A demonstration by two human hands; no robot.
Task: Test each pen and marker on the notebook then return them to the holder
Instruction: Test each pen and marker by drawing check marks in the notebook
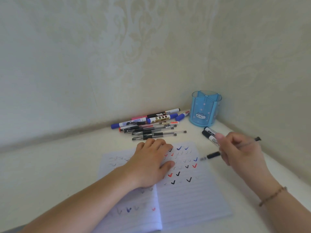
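Right hand [239, 148] pinches a thin gel pen [213, 155] mid-barrel, fingers curled round it, tip end blurred and hovering just off the right edge of the notebook [185, 195]; cap state cannot be told from the blur. Left hand [151, 163] lies flat on the open page, fingers straight, pressing the paper down near the tick marks. Pen likely light, stiff, smooth plastic barrel, a bit slippery; best taken at the dark rubber grip near the tip for writing, mid-barrel for carrying. Notebook is soft and thin, pages would lift or slide without the flat hand holding them. Pile of pens and markers [148, 125] lies on the desk beyond the notebook, touching one another, would roll if nudged. Two black-capped markers [209, 135] lie just behind the right hand. Blue holder [205, 111] stands upright in the corner, compartments look empty, light plastic, could tip if a pen is dropped in hard.
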